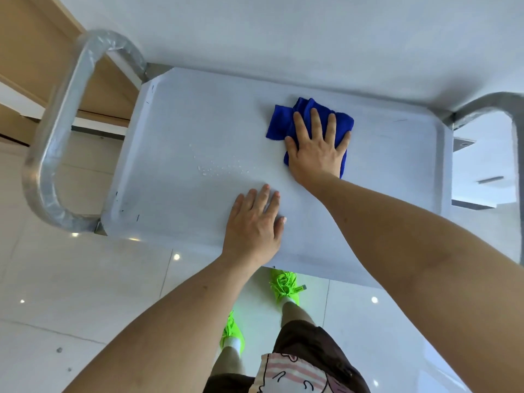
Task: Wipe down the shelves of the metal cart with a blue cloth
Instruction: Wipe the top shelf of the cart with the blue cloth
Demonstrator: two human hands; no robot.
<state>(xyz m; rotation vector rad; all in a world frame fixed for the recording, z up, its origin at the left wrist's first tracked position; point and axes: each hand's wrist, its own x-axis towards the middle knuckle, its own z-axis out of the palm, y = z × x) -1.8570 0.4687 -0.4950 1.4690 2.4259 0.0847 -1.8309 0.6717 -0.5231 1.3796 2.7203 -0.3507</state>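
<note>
Right hand (317, 148) flat, fingers spread, palm pressing down on blue cloth (283, 123); no pinch or grasp, cloth pinned under palm. Left hand (253, 225) open, flat on bare top shelf (175, 123) near front edge, holding nothing. Cloth bunched, on far right part of shelf. Water droplets (218, 168) on shelf between cloth and left end. Tubular cart handle (54, 131) at shelf's left end. Neon green shoes (285, 285) on glossy tiled floor (85, 279) below shelf's front edge.

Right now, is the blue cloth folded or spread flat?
Folded. The cloth lies bunched in thick layers under the flat right hand on the cart's top shelf.
</note>
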